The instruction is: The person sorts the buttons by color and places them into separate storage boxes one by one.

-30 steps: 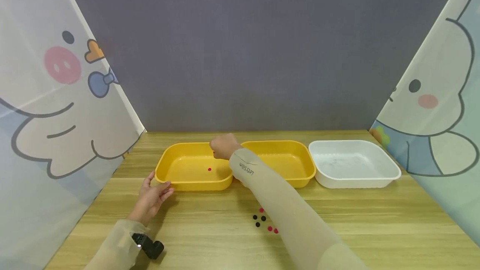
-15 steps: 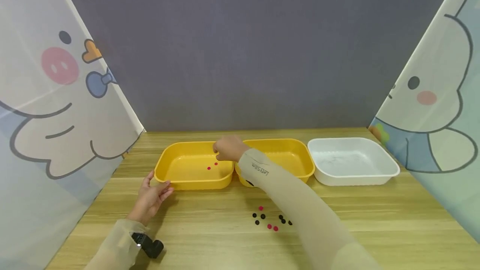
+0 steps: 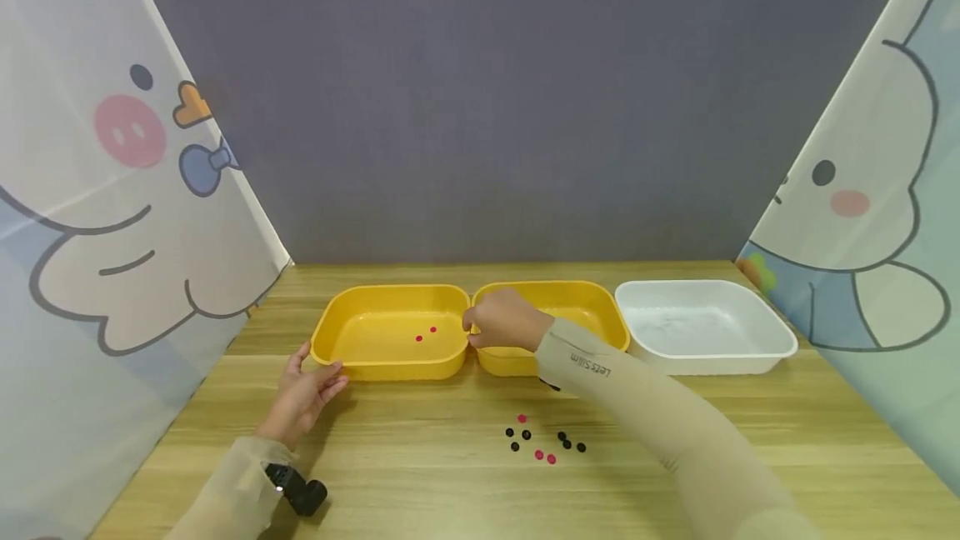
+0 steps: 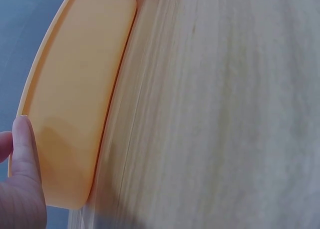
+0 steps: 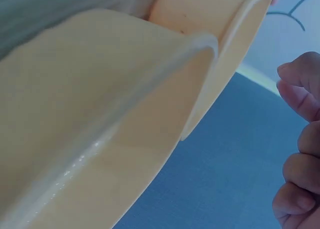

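Observation:
My left hand (image 3: 302, 397) is at the near left corner of the left yellow tray (image 3: 397, 372), its thumb against the front rim; in the left wrist view a straight finger (image 4: 23, 144) lies on the tray's outer wall. Two small red button-like discs (image 3: 419, 338) lie inside that tray. My right hand (image 3: 506, 319) is over the left end of the middle yellow tray (image 3: 570, 286), its fingers curled. In the right wrist view the curled hand (image 5: 302, 149) shows nothing between thumb and forefinger. On the wood table lie several black discs (image 3: 567, 444) and three red discs (image 3: 539, 455).
A white tray (image 3: 708, 365) stands right of the two yellow ones, in one row near the back of the table (image 3: 420, 473). A grey wall (image 3: 510, 107) rises behind them, with cartoon-printed cloth (image 3: 112, 257) at both sides.
The right hand has drawn back rightward from over the left yellow tray to the middle tray. A second red disc now shows in the left tray. The left hand keeps its place.

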`<state>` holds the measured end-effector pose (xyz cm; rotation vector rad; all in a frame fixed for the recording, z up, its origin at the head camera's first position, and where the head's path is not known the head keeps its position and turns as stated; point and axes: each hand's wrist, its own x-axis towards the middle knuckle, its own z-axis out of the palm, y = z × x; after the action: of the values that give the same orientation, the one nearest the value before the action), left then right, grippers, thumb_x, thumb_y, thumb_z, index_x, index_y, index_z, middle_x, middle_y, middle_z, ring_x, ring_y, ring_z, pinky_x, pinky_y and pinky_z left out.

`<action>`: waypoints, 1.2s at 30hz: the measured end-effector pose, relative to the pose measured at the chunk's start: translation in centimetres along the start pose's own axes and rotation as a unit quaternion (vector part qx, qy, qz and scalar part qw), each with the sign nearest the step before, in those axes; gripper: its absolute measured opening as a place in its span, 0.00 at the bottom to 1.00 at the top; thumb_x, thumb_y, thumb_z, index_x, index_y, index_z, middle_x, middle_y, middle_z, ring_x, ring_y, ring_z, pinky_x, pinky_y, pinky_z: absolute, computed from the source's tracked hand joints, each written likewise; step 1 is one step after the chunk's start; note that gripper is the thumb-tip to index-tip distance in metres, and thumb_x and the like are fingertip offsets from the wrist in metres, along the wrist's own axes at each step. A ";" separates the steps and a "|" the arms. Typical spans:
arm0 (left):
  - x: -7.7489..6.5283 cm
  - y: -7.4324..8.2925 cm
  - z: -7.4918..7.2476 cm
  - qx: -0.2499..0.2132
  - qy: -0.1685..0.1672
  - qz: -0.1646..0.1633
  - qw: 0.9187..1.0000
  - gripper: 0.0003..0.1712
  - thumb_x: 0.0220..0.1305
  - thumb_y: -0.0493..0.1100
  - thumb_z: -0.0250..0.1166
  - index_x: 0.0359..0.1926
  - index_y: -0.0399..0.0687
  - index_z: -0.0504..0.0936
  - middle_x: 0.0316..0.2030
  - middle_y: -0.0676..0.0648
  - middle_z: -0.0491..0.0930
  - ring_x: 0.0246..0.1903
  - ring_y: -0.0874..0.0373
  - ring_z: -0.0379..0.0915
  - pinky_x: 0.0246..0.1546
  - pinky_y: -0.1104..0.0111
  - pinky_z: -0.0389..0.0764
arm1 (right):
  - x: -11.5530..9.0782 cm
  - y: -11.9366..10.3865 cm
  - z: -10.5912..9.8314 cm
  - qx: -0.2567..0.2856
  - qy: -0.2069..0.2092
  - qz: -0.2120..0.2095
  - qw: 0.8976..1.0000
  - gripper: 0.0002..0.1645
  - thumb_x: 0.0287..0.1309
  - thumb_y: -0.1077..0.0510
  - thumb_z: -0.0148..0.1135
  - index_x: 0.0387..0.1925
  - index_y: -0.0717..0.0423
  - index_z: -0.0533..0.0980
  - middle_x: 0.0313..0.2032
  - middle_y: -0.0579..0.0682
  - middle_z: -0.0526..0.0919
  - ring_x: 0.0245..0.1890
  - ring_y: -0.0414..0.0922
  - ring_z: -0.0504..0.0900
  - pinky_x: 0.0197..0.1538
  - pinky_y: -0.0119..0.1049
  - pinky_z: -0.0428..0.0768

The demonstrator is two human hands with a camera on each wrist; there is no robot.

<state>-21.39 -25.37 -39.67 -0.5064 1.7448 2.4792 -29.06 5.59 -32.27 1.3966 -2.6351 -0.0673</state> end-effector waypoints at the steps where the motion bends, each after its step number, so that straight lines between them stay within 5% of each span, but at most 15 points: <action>1: 0.0 0.0 0.0 0.000 0.000 -0.001 1.000 0.49 0.69 0.26 0.48 0.74 0.55 0.25 0.25 0.50 0.77 0.23 0.63 0.78 0.35 0.74 0.84 | -0.5 0.0 0.0 -0.006 0.001 -0.007 1.000 0.06 0.56 0.52 0.67 0.35 0.47 0.85 0.26 0.41 0.85 0.18 0.35 0.74 0.20 0.26 0.72; 6: -0.1 0.0 0.1 -0.001 0.000 -0.002 1.000 0.49 0.69 0.26 0.48 0.74 0.54 0.25 0.24 0.51 0.77 0.22 0.63 0.78 0.34 0.75 0.84 | -2.5 0.2 0.0 -0.004 -0.003 -0.031 1.000 0.06 0.53 0.52 0.69 0.33 0.47 0.85 0.26 0.40 0.85 0.16 0.32 0.70 0.18 0.24 0.68; 15: 0.2 0.4 0.1 -0.002 -0.010 0.003 1.000 0.49 0.70 0.26 0.48 0.74 0.55 0.24 0.24 0.51 0.77 0.22 0.64 0.79 0.34 0.75 0.84 | -5.4 0.7 -0.4 0.055 -0.029 -0.029 0.998 0.07 0.54 0.54 0.68 0.35 0.49 0.85 0.29 0.40 0.85 0.22 0.33 0.75 0.30 0.28 0.78; 22: 0.0 -0.1 -0.2 -0.001 -0.014 -0.010 1.000 0.50 0.70 0.26 0.48 0.73 0.54 0.22 0.24 0.51 0.78 0.22 0.63 0.79 0.34 0.74 0.84 | -8.1 -0.6 -0.3 0.147 -0.034 -0.069 0.986 0.05 0.50 0.58 0.67 0.32 0.50 0.85 0.12 0.36 0.69 0.15 0.28 0.56 0.23 0.18 0.68; 28: 0.1 0.0 -0.1 -0.008 -0.015 -0.006 1.000 0.48 0.70 0.27 0.47 0.73 0.56 0.24 0.24 0.51 0.77 0.23 0.64 0.78 0.34 0.76 0.83 | -9.6 -0.2 -0.5 0.158 -0.038 -0.065 0.985 0.04 0.49 0.57 0.69 0.30 0.50 0.84 0.12 0.33 0.67 0.15 0.27 0.57 0.22 0.17 0.66; 31: 0.2 0.1 -0.1 -0.010 -0.013 -0.007 1.000 0.48 0.70 0.27 0.46 0.73 0.56 0.24 0.24 0.52 0.77 0.23 0.64 0.78 0.34 0.76 0.83 | -10.3 0.7 -0.5 0.230 -0.035 -0.036 0.972 0.05 0.48 0.60 0.69 0.31 0.55 0.84 0.12 0.34 0.65 0.15 0.27 0.55 0.20 0.19 0.62; 36: 0.1 0.0 -0.2 -0.011 -0.010 -0.014 1.000 0.48 0.70 0.26 0.47 0.73 0.56 0.24 0.24 0.51 0.77 0.23 0.64 0.79 0.34 0.75 0.83 | -12.0 2.0 0.0 0.362 -0.038 0.014 0.931 0.05 0.48 0.65 0.70 0.31 0.61 0.83 0.12 0.35 0.59 0.14 0.28 0.54 0.20 0.22 0.63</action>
<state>-21.46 -25.61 -39.74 -0.5015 1.6939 2.4777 -24.03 16.60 -33.48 1.5435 -2.8702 0.9654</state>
